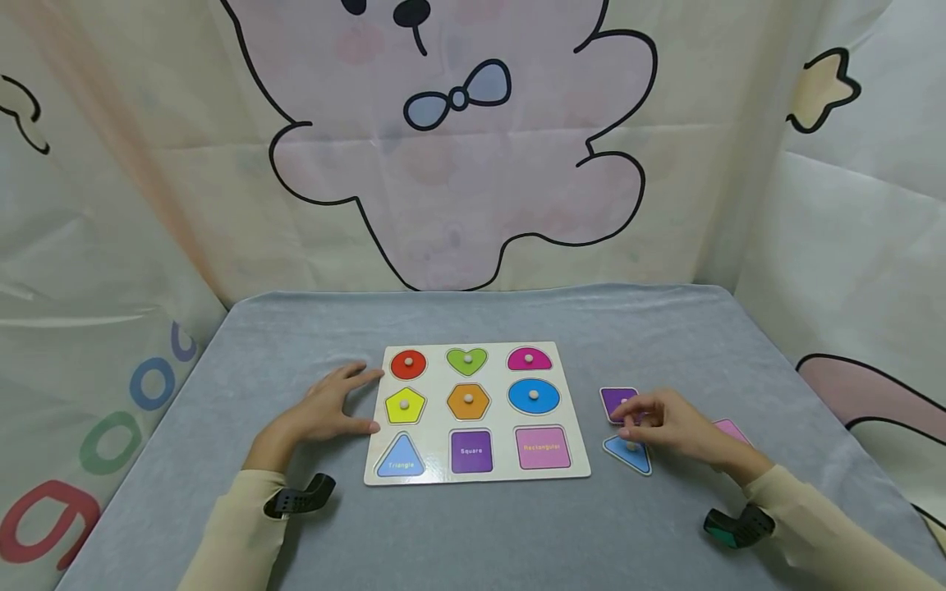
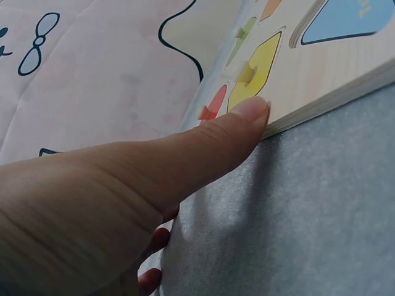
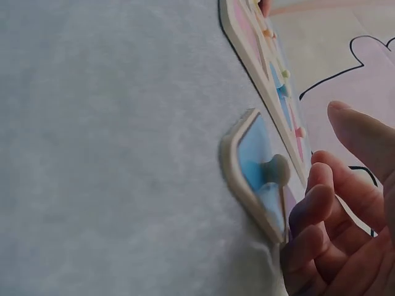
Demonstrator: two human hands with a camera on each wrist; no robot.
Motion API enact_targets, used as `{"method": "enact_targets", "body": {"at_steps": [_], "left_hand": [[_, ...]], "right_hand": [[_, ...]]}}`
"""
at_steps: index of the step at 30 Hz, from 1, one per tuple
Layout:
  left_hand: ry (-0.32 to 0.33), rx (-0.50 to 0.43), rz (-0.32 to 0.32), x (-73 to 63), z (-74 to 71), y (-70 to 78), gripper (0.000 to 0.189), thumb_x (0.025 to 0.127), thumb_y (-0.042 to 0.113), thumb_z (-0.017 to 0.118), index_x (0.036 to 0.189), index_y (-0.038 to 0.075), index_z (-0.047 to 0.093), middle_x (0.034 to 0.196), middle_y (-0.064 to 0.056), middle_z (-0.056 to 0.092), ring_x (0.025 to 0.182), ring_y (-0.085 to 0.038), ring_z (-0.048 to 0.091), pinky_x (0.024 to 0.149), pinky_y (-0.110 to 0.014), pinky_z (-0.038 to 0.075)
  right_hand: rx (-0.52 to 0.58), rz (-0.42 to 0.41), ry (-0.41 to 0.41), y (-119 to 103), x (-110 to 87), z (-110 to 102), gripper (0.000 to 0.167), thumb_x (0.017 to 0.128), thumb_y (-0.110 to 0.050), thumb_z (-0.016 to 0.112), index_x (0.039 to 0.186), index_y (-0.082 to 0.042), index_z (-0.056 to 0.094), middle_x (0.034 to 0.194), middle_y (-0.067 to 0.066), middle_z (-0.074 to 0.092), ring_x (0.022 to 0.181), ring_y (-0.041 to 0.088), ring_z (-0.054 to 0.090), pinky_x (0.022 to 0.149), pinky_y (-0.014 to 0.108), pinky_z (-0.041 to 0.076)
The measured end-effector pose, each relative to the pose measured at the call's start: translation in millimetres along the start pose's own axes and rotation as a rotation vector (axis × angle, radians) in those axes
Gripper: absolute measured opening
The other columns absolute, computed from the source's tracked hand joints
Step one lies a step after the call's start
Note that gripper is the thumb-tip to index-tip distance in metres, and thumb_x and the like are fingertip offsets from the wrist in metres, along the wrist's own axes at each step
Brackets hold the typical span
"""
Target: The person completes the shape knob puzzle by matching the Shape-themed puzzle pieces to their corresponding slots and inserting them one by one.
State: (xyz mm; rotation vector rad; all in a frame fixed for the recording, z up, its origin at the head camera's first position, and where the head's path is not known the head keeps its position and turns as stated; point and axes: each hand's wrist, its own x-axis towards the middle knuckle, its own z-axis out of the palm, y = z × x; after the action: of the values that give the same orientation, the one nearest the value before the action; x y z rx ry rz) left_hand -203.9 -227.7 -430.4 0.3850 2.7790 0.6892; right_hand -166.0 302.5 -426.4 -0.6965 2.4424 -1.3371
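Observation:
A white puzzle board [image 1: 436, 410] lies flat on the table with knobbed shapes in its upper two rows. Its bottom row shows printed spaces marked Triangle, Square and Rectangular. At the board's left edge is my left hand [image 1: 328, 406], fingers spread, with the thumb [image 2: 241, 120] touching the edge. To the right of the board, my right hand [image 1: 676, 423] hovers with loosely bent fingers over a purple square piece [image 1: 613, 396] and a blue triangle piece [image 1: 628, 460]. The right wrist view shows the thumb apart from the fingers, beside the triangle's knob [image 3: 278, 169].
A pink piece [image 1: 732, 428] lies behind the right wrist, partly hidden by it. Grey-blue cloth [image 1: 488, 542] covers the table. Printed curtains [image 1: 458, 205] hang at the back and both sides.

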Motion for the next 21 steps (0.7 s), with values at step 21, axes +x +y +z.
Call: {"method": "enact_targets", "body": {"at_steps": [21], "left_hand": [[0.008,0.007,0.014,1.3,1.5,-1.9,0.091,0.077,0.046,0.084,0.154,0.021,0.043,0.163,-0.023,0.030,0.148,-0.049,0.026,0.114,-0.077,0.021]], "right_hand": [[0.031,-0.035,0.014,9.6,-18.0,5.5,0.014,0.089,-0.001,0.073,0.103,0.004,0.072,0.077,-0.008,0.056,0.055,-0.002,0.043,0.041,0.026,0.032]]}}
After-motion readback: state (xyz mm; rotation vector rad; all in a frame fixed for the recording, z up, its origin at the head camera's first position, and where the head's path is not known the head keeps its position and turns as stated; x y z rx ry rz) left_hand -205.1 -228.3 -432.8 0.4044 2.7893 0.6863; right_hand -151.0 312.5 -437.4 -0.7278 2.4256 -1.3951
